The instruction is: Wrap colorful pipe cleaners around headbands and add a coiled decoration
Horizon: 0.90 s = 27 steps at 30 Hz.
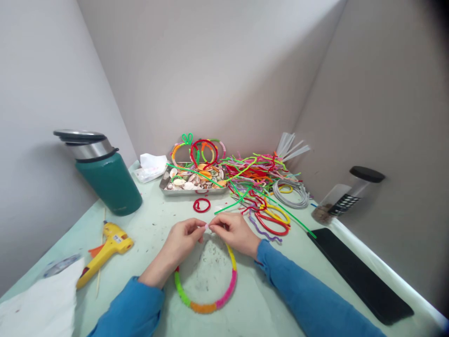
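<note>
A ring wrapped in fuzzy pipe cleaners [203, 308], with green, orange, pink and yellow sections, lies toward me on the table. At its far side, the thumb and forefinger of my left hand [180, 243] are pinched around a pale pink pipe cleaner [206, 226]. My right hand [236, 232] meets it there, its fingertips closed on the same pale pink piece. The fingers hide most of that piece and the ring's top. Just beyond the hands is a small red pipe cleaner coil [201, 205].
A metal tray [192, 192] of shells stands behind, with wrapped rings [204, 152] leaning at the wall. Tangled pipe cleaners [256, 168], scissors [275, 229] and a wire coil [294, 199] lie right. A yellow glue gun [105, 250] and green bottle [110, 185] are left.
</note>
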Motion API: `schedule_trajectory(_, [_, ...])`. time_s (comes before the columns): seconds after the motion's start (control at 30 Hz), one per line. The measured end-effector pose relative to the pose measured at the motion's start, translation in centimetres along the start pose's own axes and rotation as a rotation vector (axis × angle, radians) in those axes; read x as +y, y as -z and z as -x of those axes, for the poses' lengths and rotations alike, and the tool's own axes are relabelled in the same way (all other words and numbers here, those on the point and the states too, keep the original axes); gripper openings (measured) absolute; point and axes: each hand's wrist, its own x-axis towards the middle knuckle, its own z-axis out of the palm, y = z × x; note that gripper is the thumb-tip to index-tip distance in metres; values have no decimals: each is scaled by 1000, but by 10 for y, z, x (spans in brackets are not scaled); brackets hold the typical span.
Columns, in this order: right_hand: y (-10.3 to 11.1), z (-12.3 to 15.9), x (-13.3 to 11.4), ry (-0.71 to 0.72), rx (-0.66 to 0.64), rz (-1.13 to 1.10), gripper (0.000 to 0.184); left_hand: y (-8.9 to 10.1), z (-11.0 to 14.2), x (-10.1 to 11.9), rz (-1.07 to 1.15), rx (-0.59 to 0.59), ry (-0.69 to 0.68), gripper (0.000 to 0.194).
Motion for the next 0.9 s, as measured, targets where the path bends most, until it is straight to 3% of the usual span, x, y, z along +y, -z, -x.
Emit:
schedule_trajectory(0.17, [-4, -3, -1, -267, -17, -280, 18, 0, 1, 3, 55, 9, -47, 37])
schedule_trajectory(0.3, [-3, -6, -3, -380, -85, -511, 23, 2, 6, 13, 136, -44, -10, 35])
schedule_trajectory(0.53, [-2, -7, -1, -409, -26, -425, 28, 5, 9, 19, 181, -95, 14, 34])
schedule_trajectory(0.9, [-2, -7, -4, -398, -94, -504, 21, -1, 1, 5, 172, -76, -25, 27])
